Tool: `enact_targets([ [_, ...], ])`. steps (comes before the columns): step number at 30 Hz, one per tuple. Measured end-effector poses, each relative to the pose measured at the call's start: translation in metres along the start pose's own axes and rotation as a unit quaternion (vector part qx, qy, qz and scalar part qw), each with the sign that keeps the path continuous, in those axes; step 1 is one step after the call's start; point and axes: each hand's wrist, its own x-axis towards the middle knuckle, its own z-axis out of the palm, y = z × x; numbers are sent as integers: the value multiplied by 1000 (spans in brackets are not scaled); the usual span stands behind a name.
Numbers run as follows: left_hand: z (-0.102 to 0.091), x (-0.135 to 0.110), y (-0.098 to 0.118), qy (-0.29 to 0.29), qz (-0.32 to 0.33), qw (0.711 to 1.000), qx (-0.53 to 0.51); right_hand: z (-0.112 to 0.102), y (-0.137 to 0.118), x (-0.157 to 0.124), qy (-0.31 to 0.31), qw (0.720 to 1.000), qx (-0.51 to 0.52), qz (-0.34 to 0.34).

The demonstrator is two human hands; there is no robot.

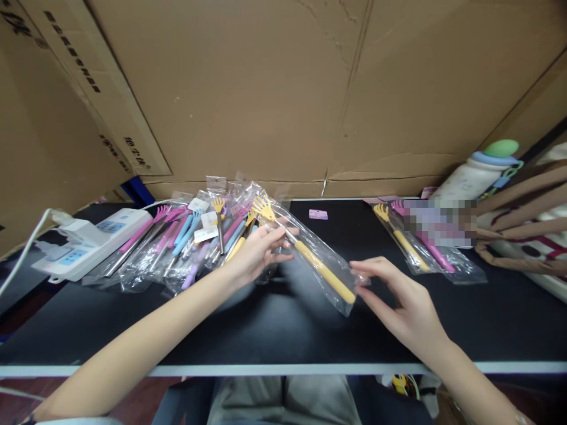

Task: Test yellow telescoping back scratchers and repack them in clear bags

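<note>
A yellow back scratcher (325,271) in a clear plastic sleeve is held slantwise above the black table. My left hand (261,251) grips it near its metal shaft, just below the claw-shaped head. With thumb and fingers pinched, my right hand (394,295) holds the lower end of the sleeve (344,308) beside the yellow handle. Left of my left hand lies a pile of bagged back scratchers (177,236) in pink, blue, purple and yellow. Over on the right, a bagged yellow back scratcher (410,248) and a bagged pink one (438,254) lie side by side.
A white power strip (100,242) with plugs and a cable stands at the left. A small purple card (318,215) lies near the back of the table. A white bottle (469,177) and a brown-handled bag (522,224) are at right. Cardboard (274,94) walls the back.
</note>
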Motion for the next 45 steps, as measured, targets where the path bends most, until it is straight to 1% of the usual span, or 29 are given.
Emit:
enact_targets([
  [5,2,-3,-1,-11,-43,999,22,1,-10,6,28,997,-5,-70],
  [9,7,-3,-4,-53,-68,995,49,-3,-16,14,43,990,1,-135],
  [11,11,-1,-4,-73,-83,991,68,-7,-19,20,48,987,-1,-156],
  [13,15,4,-4,-87,-98,987,92,-11,-21,26,64,986,-16,-156],
  [15,19,10,-3,-118,-115,978,125,-15,-24,33,94,985,-17,-144],
  [17,21,15,0,-177,-136,959,171,-18,-28,42,129,984,24,-118],
  [19,22,19,5,-229,-144,934,232,-21,-32,53,163,980,78,-78],
  [20,23,21,9,-240,-135,924,264,-23,-34,59,182,977,95,-55],
  [21,24,21,13,-239,-116,918,294,-24,-35,66,199,974,104,-31],
  [23,26,19,24,-208,-51,915,342,-27,-36,80,222,968,120,7],
  [24,28,16,31,-185,-10,915,359,-28,-35,87,221,965,137,23],
  [26,33,10,46,-139,82,911,381,-29,-31,100,198,962,182,49],
  [28,39,4,60,-106,161,898,396,-26,-27,111,165,958,222,69],
  [30,46,-1,70,-88,221,878,416,-19,-23,119,130,956,248,93],
  [33,55,1,74,-60,293,844,445,-8,-17,126,88,949,273,128],
  [35,58,8,71,-37,321,831,453,-5,-13,128,78,947,277,142],
  [38,60,21,64,-10,345,827,444,-7,-5,131,76,951,263,143],
  [41,63,34,59,-7,357,836,417,-13,6,133,77,955,250,140],
  [45,66,50,53,-22,344,858,381,-20,20,135,84,950,257,157],
])
